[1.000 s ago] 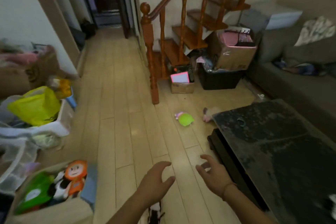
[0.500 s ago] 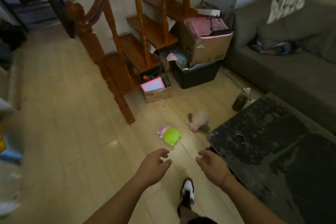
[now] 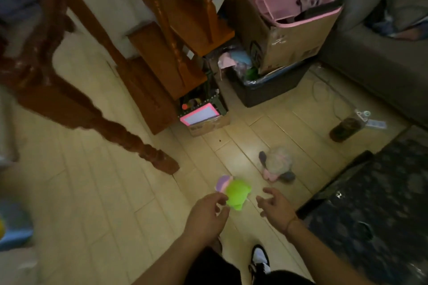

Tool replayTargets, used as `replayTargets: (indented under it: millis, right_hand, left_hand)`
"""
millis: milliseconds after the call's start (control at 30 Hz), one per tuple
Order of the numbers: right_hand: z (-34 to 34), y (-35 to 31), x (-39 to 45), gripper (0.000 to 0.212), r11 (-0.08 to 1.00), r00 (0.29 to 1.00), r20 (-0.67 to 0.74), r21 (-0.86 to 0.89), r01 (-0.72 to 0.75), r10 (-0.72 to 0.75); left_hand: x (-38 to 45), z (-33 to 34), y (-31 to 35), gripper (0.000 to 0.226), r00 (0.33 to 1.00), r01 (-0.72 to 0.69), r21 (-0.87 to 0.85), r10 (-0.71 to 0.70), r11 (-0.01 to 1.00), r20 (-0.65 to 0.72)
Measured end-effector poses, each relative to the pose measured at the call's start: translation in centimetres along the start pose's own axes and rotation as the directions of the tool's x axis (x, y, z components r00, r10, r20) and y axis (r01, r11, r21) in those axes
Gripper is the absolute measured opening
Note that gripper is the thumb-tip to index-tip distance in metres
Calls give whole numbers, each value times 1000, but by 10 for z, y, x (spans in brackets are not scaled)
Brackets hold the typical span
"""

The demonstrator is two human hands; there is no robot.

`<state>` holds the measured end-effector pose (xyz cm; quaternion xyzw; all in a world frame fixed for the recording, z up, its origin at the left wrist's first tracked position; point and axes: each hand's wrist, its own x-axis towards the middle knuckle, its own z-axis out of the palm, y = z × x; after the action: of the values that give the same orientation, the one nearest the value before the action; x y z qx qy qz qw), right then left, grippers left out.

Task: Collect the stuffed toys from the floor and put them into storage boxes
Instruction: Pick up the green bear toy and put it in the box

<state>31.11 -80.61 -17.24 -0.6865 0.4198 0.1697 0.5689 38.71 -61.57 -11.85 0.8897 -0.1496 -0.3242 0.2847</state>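
A bright green and purple stuffed toy (image 3: 236, 193) lies on the pale wood floor just ahead of my hands. My left hand (image 3: 207, 214) hovers at its left edge with fingers apart, overlapping it in view; I cannot tell if it touches. My right hand (image 3: 276, 207) is open to the toy's right, a small gap away. A second, pale grey and pink stuffed toy (image 3: 276, 165) lies on the floor further right, near the dark table's corner.
A wooden stair post (image 3: 159, 161) stands left of the toys. A small carton with a pink-framed board (image 3: 201, 118), a black bin (image 3: 268, 90) and a cardboard box (image 3: 294, 37) sit under the stairs. A dark bottle (image 3: 346, 128), grey sofa (image 3: 379, 65) and dark low table (image 3: 375, 203) are on the right.
I have stepped forward and looked down; the toys are closer. Both hands have reached out to either side of the green toy. The boxes of toys on the left have left view.
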Motion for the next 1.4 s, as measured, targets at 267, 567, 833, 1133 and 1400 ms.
replayTargets:
  millis: [267, 567, 833, 1133, 1400]
  right_hand:
    - [34, 14, 171, 28, 935, 951, 17, 177, -307, 309]
    - [119, 167, 404, 54, 825, 837, 81, 139, -548, 542]
    - [207, 273, 511, 91, 781, 793, 41, 149, -607, 608]
    - [165, 210, 466, 87, 842, 843, -123, 227, -490, 524]
    - [12, -17, 295, 69, 680, 746, -448, 733, -9, 492]
  left_hand:
    - [213, 10, -64, 23, 955, 22, 168, -71, 986, 288]
    - [427, 208, -223, 42, 875, 241, 115, -267, 964, 405]
    - [497, 313, -360, 98, 725, 656, -78, -597, 751, 343]
    - [477, 258, -285, 75, 582, 810, -401, -672, 428, 457]
    - [392, 70, -33, 83, 799, 596, -710, -364, 375, 478]
